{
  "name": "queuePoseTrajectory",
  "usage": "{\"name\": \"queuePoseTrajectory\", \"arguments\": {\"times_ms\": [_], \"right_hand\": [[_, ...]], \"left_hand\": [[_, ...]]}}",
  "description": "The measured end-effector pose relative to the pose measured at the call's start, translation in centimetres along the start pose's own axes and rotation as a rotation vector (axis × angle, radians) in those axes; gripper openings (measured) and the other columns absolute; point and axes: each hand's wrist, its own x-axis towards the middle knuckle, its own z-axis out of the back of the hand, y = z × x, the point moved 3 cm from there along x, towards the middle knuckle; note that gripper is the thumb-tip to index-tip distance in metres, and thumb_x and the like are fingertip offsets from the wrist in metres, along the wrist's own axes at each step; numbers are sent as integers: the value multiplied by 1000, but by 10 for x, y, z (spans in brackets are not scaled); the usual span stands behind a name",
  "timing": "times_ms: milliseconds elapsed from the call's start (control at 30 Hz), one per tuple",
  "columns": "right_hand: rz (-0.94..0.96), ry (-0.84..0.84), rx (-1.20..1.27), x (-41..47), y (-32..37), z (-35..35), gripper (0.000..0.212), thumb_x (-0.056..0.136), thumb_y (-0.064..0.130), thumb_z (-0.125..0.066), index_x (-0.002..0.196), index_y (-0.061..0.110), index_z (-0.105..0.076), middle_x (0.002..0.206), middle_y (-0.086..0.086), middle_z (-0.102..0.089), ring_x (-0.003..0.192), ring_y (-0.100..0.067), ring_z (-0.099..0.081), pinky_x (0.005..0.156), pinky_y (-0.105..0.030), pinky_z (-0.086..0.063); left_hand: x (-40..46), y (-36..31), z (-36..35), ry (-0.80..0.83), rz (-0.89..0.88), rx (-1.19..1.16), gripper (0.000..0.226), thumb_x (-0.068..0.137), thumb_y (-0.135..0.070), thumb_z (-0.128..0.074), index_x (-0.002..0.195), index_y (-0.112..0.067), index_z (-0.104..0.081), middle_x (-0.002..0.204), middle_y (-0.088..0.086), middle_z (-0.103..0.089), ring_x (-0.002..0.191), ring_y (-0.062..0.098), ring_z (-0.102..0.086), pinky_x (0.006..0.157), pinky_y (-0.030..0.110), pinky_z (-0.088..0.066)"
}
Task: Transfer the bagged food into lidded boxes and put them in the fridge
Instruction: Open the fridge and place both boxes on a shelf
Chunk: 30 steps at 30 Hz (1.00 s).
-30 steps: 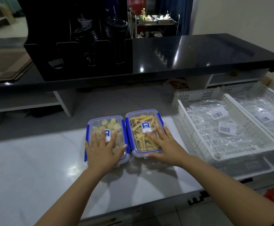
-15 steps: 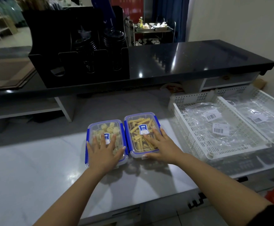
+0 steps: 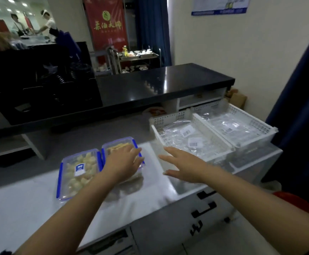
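Two clear lidded boxes w/ blue clips sit side by side, touching, on a white counter (image 3: 30, 205). The left box (image 3: 79, 172) holds pale chunks of food and has a small label on its lid. The right box (image 3: 121, 146) holds yellowish strips and is mostly hidden under the left hand (image 3: 123, 165), which lies on its lid, fingers straight and reaching toward the box's right edge. Can't tell if the fingertips hook the rim; the view is blurred. The right hand (image 3: 184, 167) hovers apart from both boxes, fingers spread, holding nothing, just beside a white perforated basket (image 3: 170, 120) w/ empty clear bags inside. A second basket (image 3: 260, 126) sits next to it, toward the wall. No fridge in view.

Risks, as a judgement: boxes look filled and closed, so carrying to the fridge is likely next. One flat hand on a smooth lid gives poor hold; the box could slide, nudge its neighbour, or tip when lifted. If any clip isn't fully snapped, the lid may pop and spill strips. The free hand, moving fast, could clip the basket's corner.
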Motion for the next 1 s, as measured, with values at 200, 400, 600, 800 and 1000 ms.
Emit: {"name": "queuePoseTrajectory", "arguments": {"times_ms": [200,400,600,800,1000], "right_hand": [[-178,-86,17,-170,-68,14,60,98,46,-48,152,30,-27,163,1,-10,149,-16,-10,118,-31,-16],[-467,-160,-3,-349,-124,23,62,97,49,-47,152,31,-27,162,0,-14,149,-14,-10,119,-29,-15],[-778,-249,49,-492,-157,35,61,97,50,-47,152,33,-26,162,3,-15,149,-13,-8,117,-30,-15],[-1006,-316,67,-589,-187,34,63,97,52,-46,152,33,-24,162,1,-15,150,-13,-2,119,-33,-9],[-1145,-356,52,-648,-238,37,62,98,47,-48,153,31,-24,162,0,-15,150,-13,-1,118,-31,-9]], "left_hand": [[-4,-166,6,-28,-291,-75,53,97,-53,-39,144,-28,-41,145,0,-49,129,23,-48,97,36,-44],[-10,-332,-5,-24,-589,-115,51,96,-52,-44,140,-26,-48,136,-1,-57,122,22,-53,92,33,-46],[-26,-471,-17,41,-813,-189,54,95,-54,-45,141,-26,-46,137,-2,-56,121,18,-54,92,32,-46],[-33,-582,-43,148,-986,-178,57,94,-53,-47,144,-26,-41,140,-2,-52,126,18,-50,102,36,-44],[-7,-682,-72,194,-1074,-222,64,92,-55,-48,147,-25,-35,144,-3,-49,131,19,-45,104,35,-39]]}}
